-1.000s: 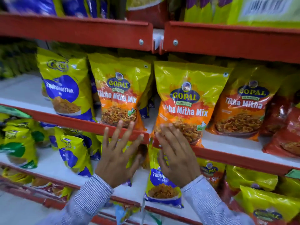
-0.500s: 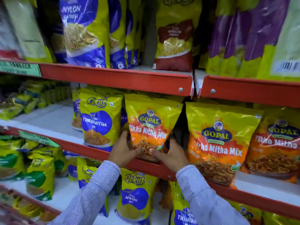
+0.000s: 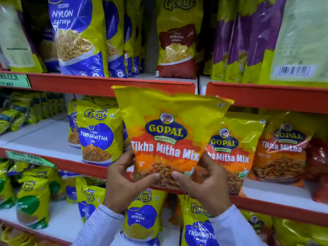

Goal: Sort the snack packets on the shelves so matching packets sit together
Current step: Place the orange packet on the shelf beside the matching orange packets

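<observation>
Now both hands (image 3: 127, 185) pinch Gopal pkt (image 3: 166, 137) at bottom.

Glossy, crinkled plastic film is seen on the packet (image 3: 168, 132); smooth painted metal on the shelf edge (image 3: 110, 84).

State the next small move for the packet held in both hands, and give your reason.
Probably shift the held Gopal packet rightward, beside the Gopal packets standing on the middle shelf. Left hand and right hand grip its base, and a blue Gokul packet stands left.
</observation>
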Tool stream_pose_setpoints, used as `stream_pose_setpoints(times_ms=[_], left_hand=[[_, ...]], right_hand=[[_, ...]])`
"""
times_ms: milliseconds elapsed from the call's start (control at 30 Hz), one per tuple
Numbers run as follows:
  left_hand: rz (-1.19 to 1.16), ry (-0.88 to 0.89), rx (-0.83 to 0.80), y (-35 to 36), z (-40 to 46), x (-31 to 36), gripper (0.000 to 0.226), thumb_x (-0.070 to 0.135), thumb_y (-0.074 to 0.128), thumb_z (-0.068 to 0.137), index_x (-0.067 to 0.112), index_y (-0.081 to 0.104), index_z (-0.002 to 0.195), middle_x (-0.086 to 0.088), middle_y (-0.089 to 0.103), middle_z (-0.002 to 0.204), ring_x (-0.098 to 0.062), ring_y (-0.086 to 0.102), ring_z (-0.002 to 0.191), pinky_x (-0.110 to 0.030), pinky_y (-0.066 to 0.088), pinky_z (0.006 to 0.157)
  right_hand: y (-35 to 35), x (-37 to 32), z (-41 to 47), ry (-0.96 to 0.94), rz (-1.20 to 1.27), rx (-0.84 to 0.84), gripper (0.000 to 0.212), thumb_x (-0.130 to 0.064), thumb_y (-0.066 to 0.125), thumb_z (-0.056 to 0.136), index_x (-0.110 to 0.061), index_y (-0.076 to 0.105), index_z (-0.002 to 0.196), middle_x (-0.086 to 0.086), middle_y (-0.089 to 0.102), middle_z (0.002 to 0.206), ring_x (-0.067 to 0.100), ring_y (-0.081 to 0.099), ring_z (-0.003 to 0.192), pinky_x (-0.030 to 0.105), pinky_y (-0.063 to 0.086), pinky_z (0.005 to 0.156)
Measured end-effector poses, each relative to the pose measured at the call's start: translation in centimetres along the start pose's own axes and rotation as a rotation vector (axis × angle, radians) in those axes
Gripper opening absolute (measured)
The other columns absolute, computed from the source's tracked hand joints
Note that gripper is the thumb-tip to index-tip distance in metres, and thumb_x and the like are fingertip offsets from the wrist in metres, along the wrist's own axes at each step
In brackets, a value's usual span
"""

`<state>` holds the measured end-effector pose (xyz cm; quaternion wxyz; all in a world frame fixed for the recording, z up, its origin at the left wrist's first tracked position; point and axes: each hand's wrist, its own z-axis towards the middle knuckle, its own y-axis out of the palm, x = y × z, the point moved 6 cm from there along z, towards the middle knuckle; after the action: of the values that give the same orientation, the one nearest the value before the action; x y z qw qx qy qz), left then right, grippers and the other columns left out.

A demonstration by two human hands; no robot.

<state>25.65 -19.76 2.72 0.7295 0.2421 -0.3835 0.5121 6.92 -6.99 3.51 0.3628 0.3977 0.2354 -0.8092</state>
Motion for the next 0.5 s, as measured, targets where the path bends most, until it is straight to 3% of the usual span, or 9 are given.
stream_pose_setpoints(times_ms=[67, 133, 233, 333, 433, 500], left_hand=[[-0.022, -0.003, -0.007, 1.8, -1.3, 2.3, 0.063, 0.03, 0.094, 0.054, 0.019, 0.074, 0.113, -0.005, 0.082, 0.103, -0.03, 0.077, 0.091, -0.035, 0.066, 0.074], [-0.032, -0.017, -0.02, 3.9, -2.2, 4.0, 0.065, 0.031, 0.094, 0.053, 0.021, 0.074, 0.114, -0.005, 0.083, 0.103, -0.023, 0.078, 0.088, -0.038, 0.066, 0.072], [-0.033, -0.045, -0.048, 7.4, -3.3, 5.4, 0.066, 0.033, 0.094, 0.05, 0.022, 0.076, 0.112, 0.0, 0.084, 0.099, -0.017, 0.078, 0.084, -0.037, 0.067, 0.069], [-0.055, -0.081, -0.07, 10.2, -4.1, 5.9, 0.066, 0.033, 0.093, 0.047, 0.021, 0.077, 0.11, 0.004, 0.084, 0.096, -0.016, 0.079, 0.085, -0.033, 0.066, 0.07], [-0.079, -0.078, -0.098, 12.2, -4.7, 6.5, 0.065, 0.032, 0.093, 0.047, 0.019, 0.078, 0.109, 0.002, 0.085, 0.092, -0.012, 0.079, 0.081, -0.028, 0.064, 0.066], [-0.103, -0.07, -0.12, 13.7, -5.0, 6.9, 0.065, 0.032, 0.093, 0.048, 0.022, 0.077, 0.11, 0.004, 0.085, 0.091, -0.008, 0.078, 0.078, -0.023, 0.062, 0.063]], right_hand=[[-2.8, -2.1, -1.3, -0.021, 0.039, 0.05, 0.048, -0.037, 0.089, 0.063, -0.026, 0.075, 0.108, -0.004, 0.083, 0.096, 0.012, 0.079, 0.085, 0.029, 0.064, 0.073], [-5.5, -3.6, -2.2, -0.022, 0.078, 0.062, 0.042, -0.035, 0.087, 0.062, -0.024, 0.076, 0.101, -0.005, 0.083, 0.091, 0.006, 0.077, 0.077, 0.018, 0.06, 0.066], [-9.3, -4.7, -3.0, 0.011, 0.07, 0.051, 0.034, -0.028, 0.087, 0.062, -0.016, 0.076, 0.092, -0.002, 0.082, 0.081, 0.002, 0.072, 0.066, 0.016, 0.056, 0.06], [-12.0, -4.8, -3.5, 0.02, 0.011, 0.032, 0.028, -0.023, 0.084, 0.067, -0.016, 0.076, 0.093, -0.001, 0.082, 0.084, 0.005, 0.073, 0.072, 0.02, 0.057, 0.064], [-14.1, -4.6, -4.0, 0.023, 0.008, 0.061, 0.039, -0.036, 0.084, 0.067, -0.018, 0.076, 0.1, 0.0, 0.083, 0.096, 0.012, 0.076, 0.089, 0.024, 0.061, 0.076], [-15.5, -4.3, -4.4, 0.029, 0.007, 0.075, 0.042, -0.039, 0.083, 0.067, -0.017, 0.076, 0.103, 0.0, 0.083, 0.098, 0.012, 0.076, 0.089, 0.024, 0.061, 0.077]])
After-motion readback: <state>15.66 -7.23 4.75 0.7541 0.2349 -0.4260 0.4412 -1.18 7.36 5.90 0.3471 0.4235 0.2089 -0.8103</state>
